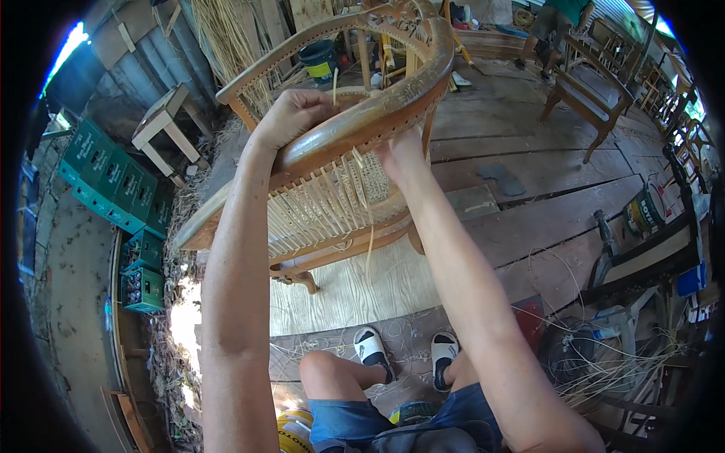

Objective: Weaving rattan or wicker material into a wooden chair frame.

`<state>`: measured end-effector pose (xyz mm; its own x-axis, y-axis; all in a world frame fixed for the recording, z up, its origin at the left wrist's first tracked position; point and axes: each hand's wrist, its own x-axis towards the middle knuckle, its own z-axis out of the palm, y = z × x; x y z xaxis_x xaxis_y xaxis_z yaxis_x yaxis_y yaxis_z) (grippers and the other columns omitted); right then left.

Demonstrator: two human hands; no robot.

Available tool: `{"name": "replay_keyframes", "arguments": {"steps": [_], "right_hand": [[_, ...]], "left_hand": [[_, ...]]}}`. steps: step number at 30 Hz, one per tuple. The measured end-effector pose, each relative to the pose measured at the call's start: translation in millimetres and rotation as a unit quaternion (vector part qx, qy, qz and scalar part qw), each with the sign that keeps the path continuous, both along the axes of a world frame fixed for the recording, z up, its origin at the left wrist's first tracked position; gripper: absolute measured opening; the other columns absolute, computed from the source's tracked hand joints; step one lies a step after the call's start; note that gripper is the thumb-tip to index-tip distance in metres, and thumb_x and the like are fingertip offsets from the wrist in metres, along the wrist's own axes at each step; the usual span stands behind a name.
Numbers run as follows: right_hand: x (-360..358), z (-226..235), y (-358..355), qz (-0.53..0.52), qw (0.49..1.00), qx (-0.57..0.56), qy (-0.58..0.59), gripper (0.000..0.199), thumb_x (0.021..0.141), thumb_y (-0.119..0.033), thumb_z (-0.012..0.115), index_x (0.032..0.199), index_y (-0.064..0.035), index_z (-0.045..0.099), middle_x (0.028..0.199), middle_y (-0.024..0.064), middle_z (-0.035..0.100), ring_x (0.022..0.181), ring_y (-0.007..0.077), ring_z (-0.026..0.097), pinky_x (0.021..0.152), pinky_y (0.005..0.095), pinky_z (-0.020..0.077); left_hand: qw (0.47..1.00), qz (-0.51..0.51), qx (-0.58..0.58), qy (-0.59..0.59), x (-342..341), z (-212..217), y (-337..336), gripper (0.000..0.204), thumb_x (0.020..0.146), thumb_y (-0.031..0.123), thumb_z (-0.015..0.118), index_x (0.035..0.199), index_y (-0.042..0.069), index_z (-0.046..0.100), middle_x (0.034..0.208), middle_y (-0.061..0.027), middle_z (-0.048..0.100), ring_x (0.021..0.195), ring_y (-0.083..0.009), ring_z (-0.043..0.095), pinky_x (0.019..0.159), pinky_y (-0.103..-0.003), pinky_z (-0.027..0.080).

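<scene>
A carved wooden chair (393, 98) stands tilted in front of me, its seat partly woven with pale cane strands (325, 200). My left hand (291, 113) grips the curved wooden frame from above, with a thin cane strand sticking up by its fingers. My right hand (400, 155) is pressed against the underside of the same rail, fingers hidden behind the wood, where a loose cane strand (370, 241) hangs down. My knees and white sandals show below, on a plywood sheet (355, 291).
Green crates (121, 189) are stacked at the left beside a small wooden stool (162, 124). Another wooden chair (593, 94) stands at the upper right, with a person (555, 30) behind it. Cane bundles, a bucket (319, 60) and tools lie on the plank floor.
</scene>
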<state>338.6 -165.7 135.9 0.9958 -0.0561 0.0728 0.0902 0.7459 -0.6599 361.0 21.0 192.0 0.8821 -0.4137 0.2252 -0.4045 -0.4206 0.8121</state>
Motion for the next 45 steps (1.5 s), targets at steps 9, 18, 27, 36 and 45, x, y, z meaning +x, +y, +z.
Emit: {"name": "replay_keyframes", "arguments": {"steps": [9,18,27,36,45], "right_hand": [[-96.9,19.9,-17.2,0.041,0.946,-0.316,-0.055,0.041,0.095,-0.037,0.056,0.074,-0.0018,0.060,0.058,0.0012,0.053,0.041,0.0070,0.048,0.037,0.0210,0.0346],[-97.9,92.7,-41.9,-0.173,0.762,-0.557,-0.281,0.031,0.097,-0.025,0.051,0.078,-0.0020,0.058,0.057,0.0118,0.058,0.050,0.0230,0.058,0.049,0.0352,0.0443],[-5.1,96.6,-52.7,-0.231,0.530,-0.761,-0.293,0.036,0.096,-0.034,0.044,0.088,-0.0042,0.062,0.078,0.0187,0.066,0.078,0.0375,0.064,0.075,0.0482,0.0483],[-82.0,96.8,-75.7,-0.248,0.536,-0.736,-0.331,0.032,0.097,-0.029,0.047,0.080,-0.0068,0.061,0.064,0.0159,0.063,0.066,0.0327,0.063,0.074,0.0417,0.0435],[-244.0,67.8,-132.4,-0.260,0.528,-0.724,-0.360,0.018,0.088,-0.016,0.060,0.073,-0.0091,0.054,0.065,0.0055,0.059,0.063,0.0234,0.058,0.068,0.0364,0.0399]], "left_hand": [[0.988,0.101,-0.115,-0.018,-24.1,16.6,-16.9,0.020,0.094,0.022,0.062,0.102,0.005,0.069,0.079,0.0019,0.065,0.068,-0.0038,0.060,0.063,-0.018,0.050],[0.968,0.034,-0.220,0.118,-22.3,16.0,-7.7,0.038,0.098,0.028,0.050,0.113,-0.004,0.062,0.105,-0.0171,0.068,0.098,-0.0209,0.066,0.091,-0.029,0.052],[0.947,-0.008,-0.284,0.151,-32.6,16.8,-5.4,0.032,0.094,0.008,0.056,0.122,-0.006,0.054,0.104,-0.0161,0.067,0.092,-0.0192,0.067,0.084,-0.025,0.056],[0.920,-0.025,-0.300,0.250,-94.6,15.4,-19.5,0.030,0.094,0.003,0.051,0.123,-0.004,0.051,0.108,-0.0155,0.065,0.094,-0.0187,0.066,0.083,-0.024,0.055],[0.909,0.084,-0.333,0.238,-240.7,-6.4,-76.7,0.019,0.093,0.020,0.061,0.100,0.003,0.065,0.092,-0.0060,0.068,0.084,-0.0126,0.065,0.074,-0.024,0.054]]}}
